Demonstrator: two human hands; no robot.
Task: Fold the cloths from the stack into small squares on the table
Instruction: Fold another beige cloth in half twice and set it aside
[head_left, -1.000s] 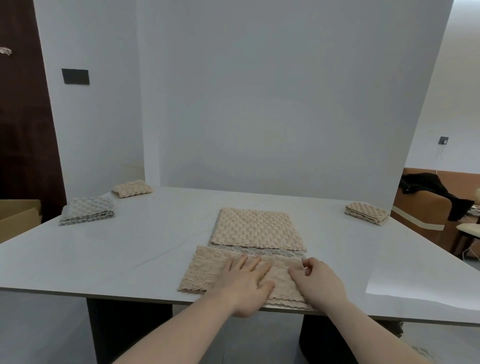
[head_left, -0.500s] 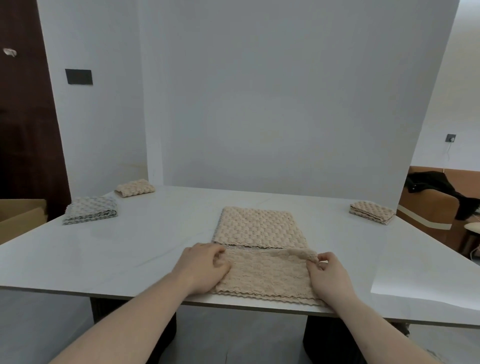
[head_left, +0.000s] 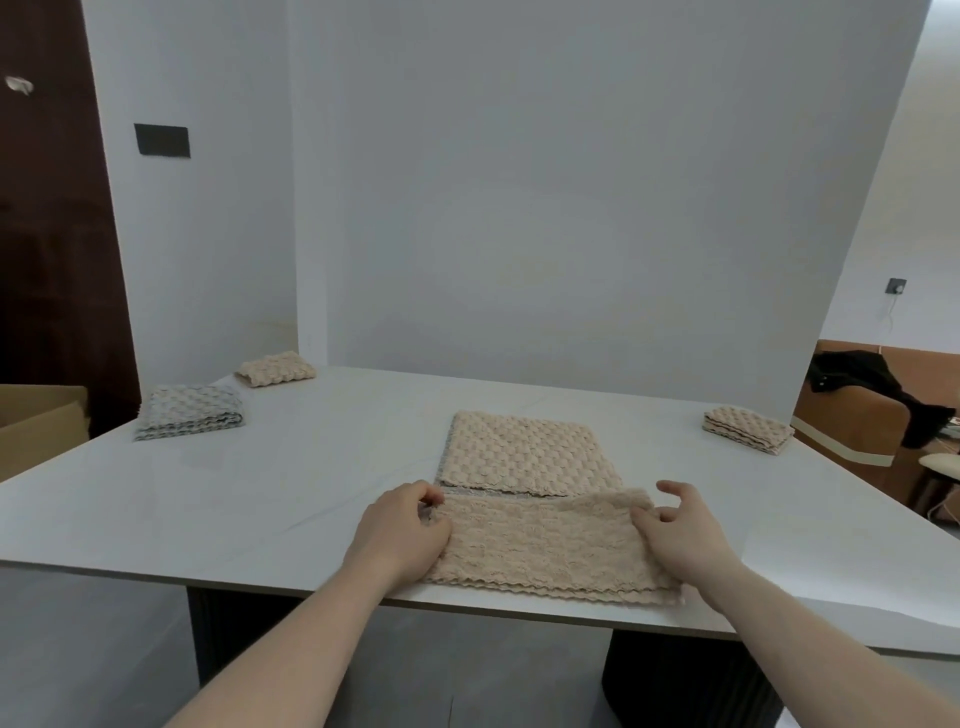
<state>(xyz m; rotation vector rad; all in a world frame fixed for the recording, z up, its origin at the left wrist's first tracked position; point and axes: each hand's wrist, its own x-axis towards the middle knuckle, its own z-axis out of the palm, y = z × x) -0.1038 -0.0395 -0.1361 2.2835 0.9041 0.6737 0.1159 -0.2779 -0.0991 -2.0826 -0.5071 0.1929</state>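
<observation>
**Fold in hand: corner grip found uneven, near edge close**

While your left hand (head_left: 399, 535) pinches the far left corner of the beige cloth (head_left: 545, 545), fingers curled round the edge, your right hand (head_left: 680, 535) is spread, its fingers loosely bent, resting on the right end of the cloth with no pinch visible. That cloth lies at the near edge of the table (head_left: 260, 499), already doubled into a band running left to right, and its far edge lies just at the near edge of the stack (head_left: 524, 454).

Finding: the grip is uneven. Before you carry out the next fold, take the right far corner as firmly as the left one, so both corners travel together and the scalloped edges meet. I judge the band wants folding across its length to reach a small square; press the crease flat with an open palm once the edges are matched.

Edges: the near hem lies right along the table lip and looks likely to slip over it. Draw the work slightly away from you, but not onto the stack.

Open room: bare tabletop lies to the left and right of the work. A grey folded cloth (head_left: 192, 418) and a beige folded cloth (head_left: 275, 368) sit at the far left, and a second beige folded cloth (head_left: 748, 437) at the far right, all well apart from your hands.
</observation>
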